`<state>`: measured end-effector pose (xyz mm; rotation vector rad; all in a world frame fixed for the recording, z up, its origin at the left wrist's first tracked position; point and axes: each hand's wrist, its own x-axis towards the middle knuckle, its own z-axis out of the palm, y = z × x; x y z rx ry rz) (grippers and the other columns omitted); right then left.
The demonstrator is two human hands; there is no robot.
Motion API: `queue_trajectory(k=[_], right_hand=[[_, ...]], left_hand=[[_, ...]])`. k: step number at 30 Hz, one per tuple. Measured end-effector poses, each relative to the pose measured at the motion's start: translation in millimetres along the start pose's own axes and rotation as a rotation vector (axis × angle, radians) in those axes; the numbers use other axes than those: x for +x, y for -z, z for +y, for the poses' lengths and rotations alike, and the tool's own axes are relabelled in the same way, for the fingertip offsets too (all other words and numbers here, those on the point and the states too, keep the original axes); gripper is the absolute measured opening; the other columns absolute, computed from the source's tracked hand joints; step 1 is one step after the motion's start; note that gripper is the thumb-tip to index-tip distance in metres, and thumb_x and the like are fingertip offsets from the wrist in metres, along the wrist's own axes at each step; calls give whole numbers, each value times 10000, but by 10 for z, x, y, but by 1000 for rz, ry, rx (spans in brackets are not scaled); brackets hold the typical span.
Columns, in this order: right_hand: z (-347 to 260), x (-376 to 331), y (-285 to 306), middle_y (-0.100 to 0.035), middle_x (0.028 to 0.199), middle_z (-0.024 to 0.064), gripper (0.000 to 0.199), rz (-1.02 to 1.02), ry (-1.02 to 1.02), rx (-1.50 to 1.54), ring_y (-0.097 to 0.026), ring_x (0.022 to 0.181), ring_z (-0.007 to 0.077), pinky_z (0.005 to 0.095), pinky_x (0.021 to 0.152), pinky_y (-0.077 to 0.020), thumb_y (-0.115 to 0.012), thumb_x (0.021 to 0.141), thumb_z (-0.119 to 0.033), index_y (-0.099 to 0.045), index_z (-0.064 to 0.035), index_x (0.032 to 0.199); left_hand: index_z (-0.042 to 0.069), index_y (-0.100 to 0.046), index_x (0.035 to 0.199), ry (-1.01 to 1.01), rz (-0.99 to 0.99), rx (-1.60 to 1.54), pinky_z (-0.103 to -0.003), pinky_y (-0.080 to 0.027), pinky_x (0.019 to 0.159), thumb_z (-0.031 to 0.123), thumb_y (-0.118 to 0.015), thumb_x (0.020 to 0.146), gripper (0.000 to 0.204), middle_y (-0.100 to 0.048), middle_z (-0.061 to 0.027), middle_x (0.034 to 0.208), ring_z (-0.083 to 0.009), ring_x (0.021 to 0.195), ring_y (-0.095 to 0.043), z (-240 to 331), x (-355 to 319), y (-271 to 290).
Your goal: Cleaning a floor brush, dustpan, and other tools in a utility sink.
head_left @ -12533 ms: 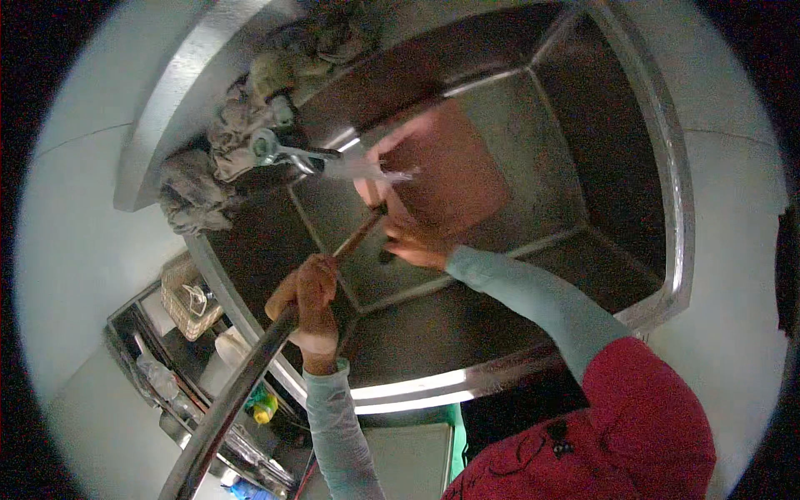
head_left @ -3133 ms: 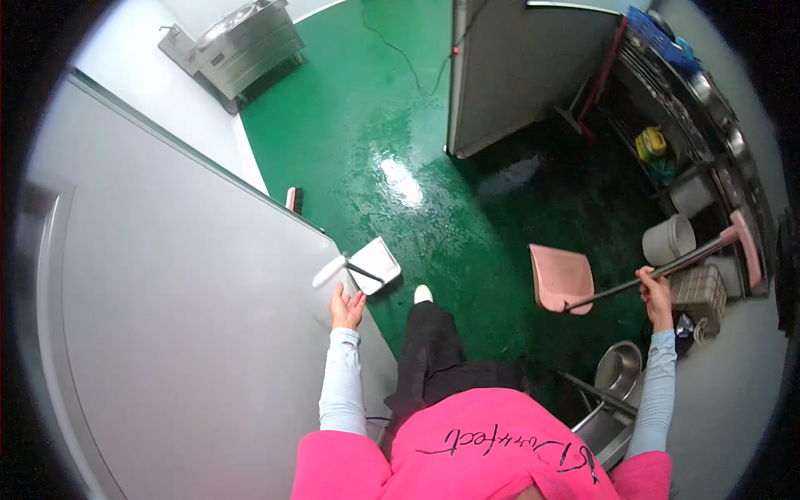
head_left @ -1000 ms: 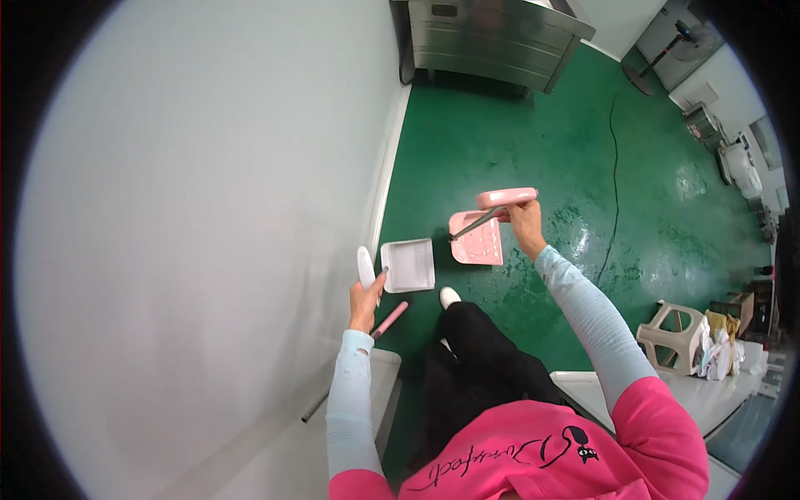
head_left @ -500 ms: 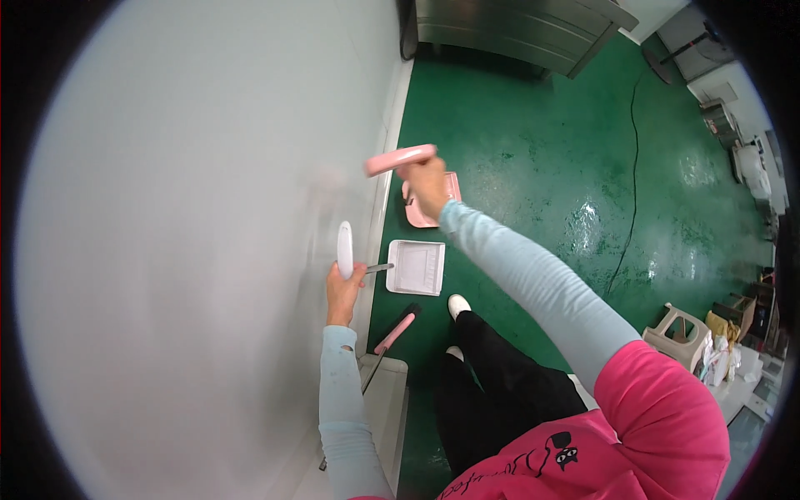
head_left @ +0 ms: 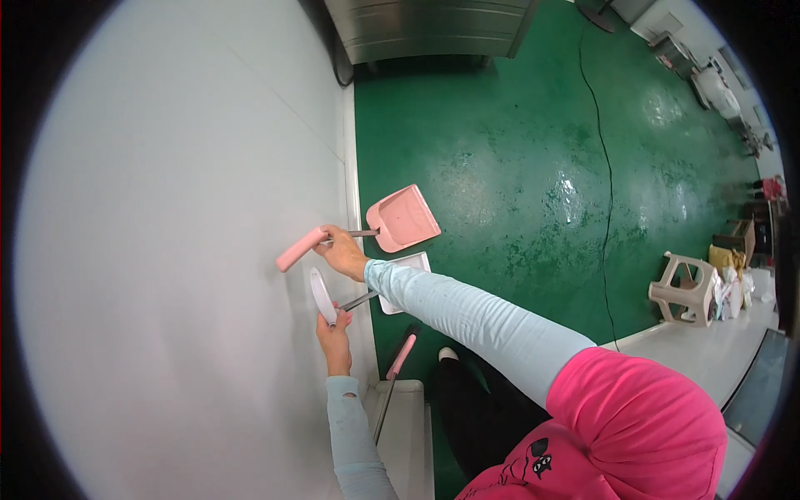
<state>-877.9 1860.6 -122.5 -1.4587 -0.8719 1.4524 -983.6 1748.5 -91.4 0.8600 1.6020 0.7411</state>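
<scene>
My right hand (head_left: 343, 255) is closed around the metal pole of a pink long-handled dustpan (head_left: 410, 218), just by its thick pink grip (head_left: 298, 251). The pan lies on the floor close to the wall, its open side facing right. My left hand (head_left: 334, 342) is closed on the upper pole of a white long-handled dustpan (head_left: 414, 262), beside its white loop grip (head_left: 321, 293). My right forearm hides part of the white pan. Nearer to me, a pink broom (head_left: 402, 357) with dark bristles leans by the wall, and no hand touches it.
A pale wall (head_left: 200, 250) runs along my left. Near my left forearm is a white low box-like unit (head_left: 408, 417). Ahead stands a steel cabinet (head_left: 433, 29). On the right are a beige stool (head_left: 685, 287), bags (head_left: 733, 287) and a black cable (head_left: 602, 150) on the green floor.
My right hand has moved left and nearer with the pink dustpan's grip, which now tilts toward the wall. The pink pan has turned, and the view has shifted right.
</scene>
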Motion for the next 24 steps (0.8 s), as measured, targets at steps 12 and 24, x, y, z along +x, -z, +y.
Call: queue_trajectory(k=[12, 24], right_hand=[[-231, -890, 1889, -502, 876, 182, 357, -45, -21, -466, -489, 788, 298, 358, 676, -379, -503, 631, -268, -492, -5, 872], [512, -6383, 3812, -319, 1132, 150, 721, 211, -982, -795, -368, 1005, 301, 363, 808, -343, -580, 583, -158, -187, -114, 1185]], left_hand=[[53, -43, 1187, 152, 89, -297, -337, -293, 826, 66, -546, 673, 719, -336, -130, 1055, -200, 921, -404, -104, -790, -334], [72, -226, 1156, 222, -314, 566, -286, -293, 813, 74, -529, 672, 570, -338, -140, 1126, -195, 975, -390, -994, -2772, 114]])
